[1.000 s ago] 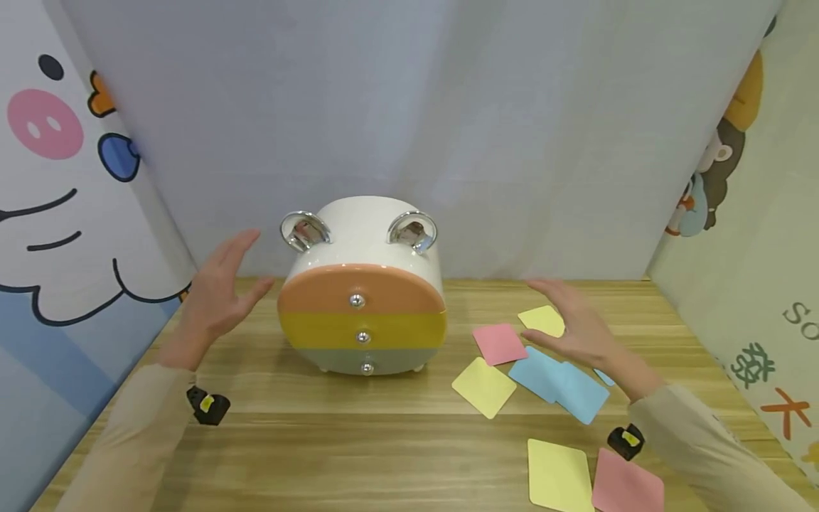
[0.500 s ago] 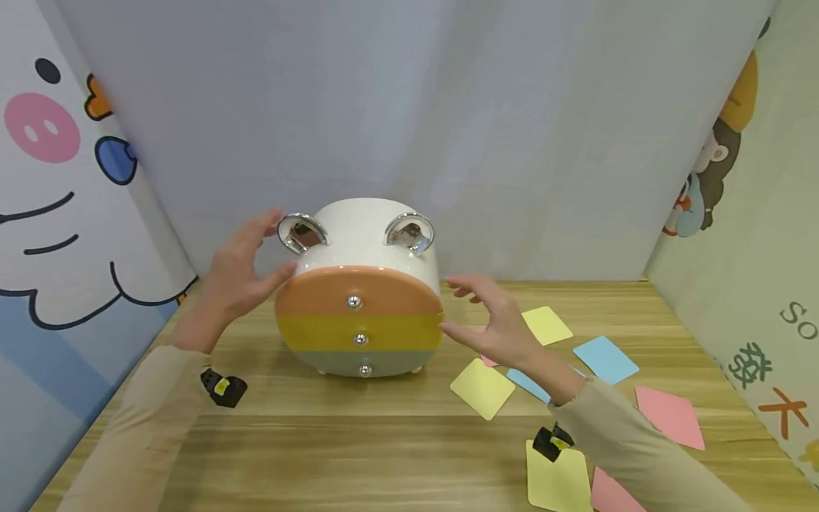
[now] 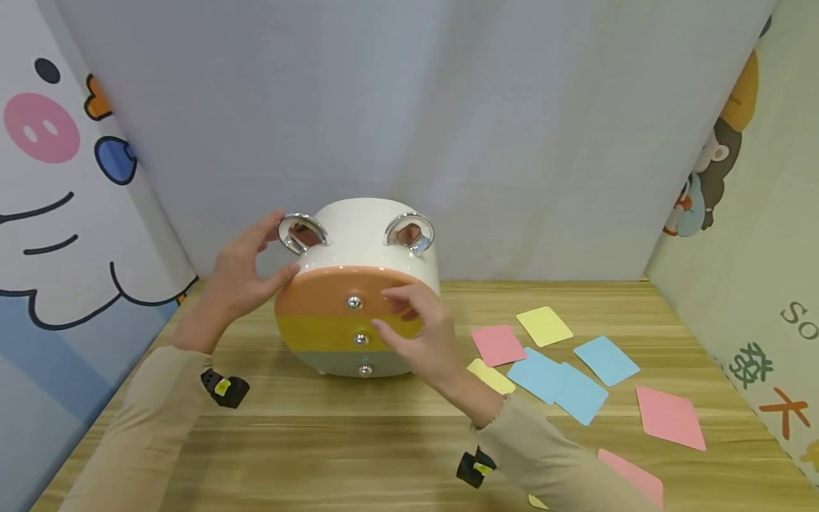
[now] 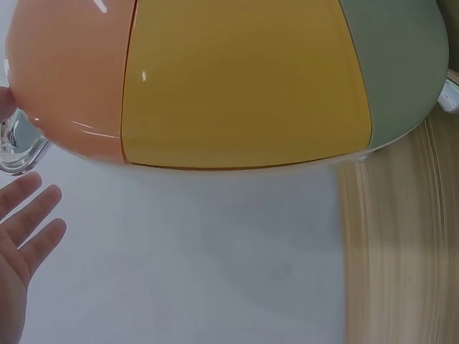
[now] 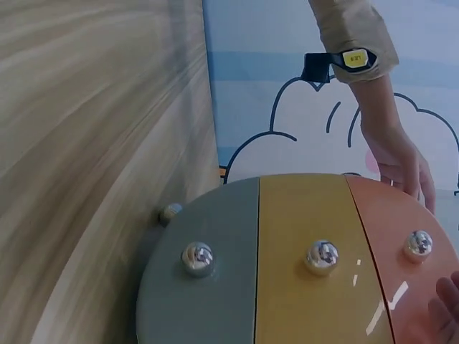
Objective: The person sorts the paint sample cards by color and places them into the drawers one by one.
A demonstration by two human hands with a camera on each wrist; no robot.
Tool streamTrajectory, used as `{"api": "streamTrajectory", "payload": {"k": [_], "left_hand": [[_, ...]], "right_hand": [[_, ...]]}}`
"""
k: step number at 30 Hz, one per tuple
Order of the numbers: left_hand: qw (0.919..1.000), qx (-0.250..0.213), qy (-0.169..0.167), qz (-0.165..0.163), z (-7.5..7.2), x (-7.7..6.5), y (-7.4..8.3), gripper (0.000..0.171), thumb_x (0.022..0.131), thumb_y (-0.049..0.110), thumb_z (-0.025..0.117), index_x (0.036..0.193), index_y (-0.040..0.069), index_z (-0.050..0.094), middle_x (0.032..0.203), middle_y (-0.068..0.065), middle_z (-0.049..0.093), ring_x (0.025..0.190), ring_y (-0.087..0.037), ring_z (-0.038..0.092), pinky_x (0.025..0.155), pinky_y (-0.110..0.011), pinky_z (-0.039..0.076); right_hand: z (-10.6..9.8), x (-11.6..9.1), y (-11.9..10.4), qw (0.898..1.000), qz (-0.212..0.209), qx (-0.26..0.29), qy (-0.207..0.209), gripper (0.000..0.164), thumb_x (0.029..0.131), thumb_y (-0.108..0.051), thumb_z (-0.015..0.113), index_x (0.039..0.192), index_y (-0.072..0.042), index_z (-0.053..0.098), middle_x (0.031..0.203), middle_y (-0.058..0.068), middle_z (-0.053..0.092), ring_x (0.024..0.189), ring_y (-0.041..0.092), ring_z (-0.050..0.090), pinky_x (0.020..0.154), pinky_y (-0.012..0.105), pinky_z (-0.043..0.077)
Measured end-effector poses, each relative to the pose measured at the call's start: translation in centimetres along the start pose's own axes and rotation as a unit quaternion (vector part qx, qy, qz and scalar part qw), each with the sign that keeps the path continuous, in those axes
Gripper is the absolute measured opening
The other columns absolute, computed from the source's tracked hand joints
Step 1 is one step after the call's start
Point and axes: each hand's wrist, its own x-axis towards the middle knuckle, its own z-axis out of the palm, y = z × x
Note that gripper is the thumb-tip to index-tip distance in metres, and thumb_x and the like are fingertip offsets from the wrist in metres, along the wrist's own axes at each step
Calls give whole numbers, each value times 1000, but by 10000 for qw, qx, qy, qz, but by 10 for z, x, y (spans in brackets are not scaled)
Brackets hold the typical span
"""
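A small white drawer cabinet [image 3: 371,220] with two shiny ear-shaped handles stands on the table. Its front has an orange drawer [image 3: 320,290], a yellow drawer [image 3: 313,331] and a grey-green drawer [image 3: 320,361], each with a round silver knob. My left hand [image 3: 239,281] is at the cabinet's upper left, thumb at the orange edge and a fingertip beside the left ear; three fingers [image 4: 36,208] spread loosely in the left wrist view. My right hand [image 3: 430,338] hovers before the right half of the drawers, fingers bent, nothing in them. Its fingertips [image 5: 446,304] show near the orange drawer's knob [image 5: 418,245].
Pink, yellow and blue paper squares, including a blue one [image 3: 606,360] and a pink one [image 3: 670,418], lie scattered on the wooden table [image 3: 320,455] at the right. A pale curtain [image 3: 512,142] hangs behind, with cartoon-printed panels on both sides.
My right hand has moved left from above the paper squares to the front of the drawers. My left hand came right to the cabinet's upper left side, then stayed there.
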Motion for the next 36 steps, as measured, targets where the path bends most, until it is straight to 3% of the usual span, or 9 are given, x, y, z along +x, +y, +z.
{"api": "streamTrajectory", "payload": {"k": [12, 20, 26, 36], "left_hand": [[9987, -414, 285, 28, 5, -2, 0, 73, 77, 9, 69, 140, 9, 34, 113, -21, 58, 103, -36, 56, 85, -52, 47], [9983, -481, 332, 53, 7, -2, -2, 72, 76, 7, 70, 139, 8, 35, 107, -21, 60, 96, -35, 59, 81, -51, 49], [9980, -528, 332, 61, 7, -2, -3, 72, 74, 4, 70, 138, 8, 36, 106, -21, 60, 93, -35, 60, 79, -50, 51], [9985, -485, 256, 4, 6, -2, -1, 70, 76, 6, 69, 138, 6, 36, 109, -22, 59, 93, -36, 60, 79, -51, 51]], "right_hand": [[41, -4, -3, 9941, 635, -317, 824, 22, 75, -4, 72, 95, -3, 64, 90, 7, 62, 79, 15, 59, 66, 24, 53], [58, -3, -2, 9856, 473, -835, 1392, 18, 76, -6, 72, 93, -3, 68, 86, 5, 61, 77, 13, 60, 72, 17, 51], [65, -4, 0, 9795, 353, -1175, 1597, 18, 75, -7, 73, 91, -1, 69, 85, 6, 59, 75, 14, 60, 70, 14, 51], [70, -2, 3, 9775, 91, -1035, 1836, 14, 74, -3, 71, 87, 2, 67, 83, 8, 58, 74, 15, 60, 69, 15, 52]]}}
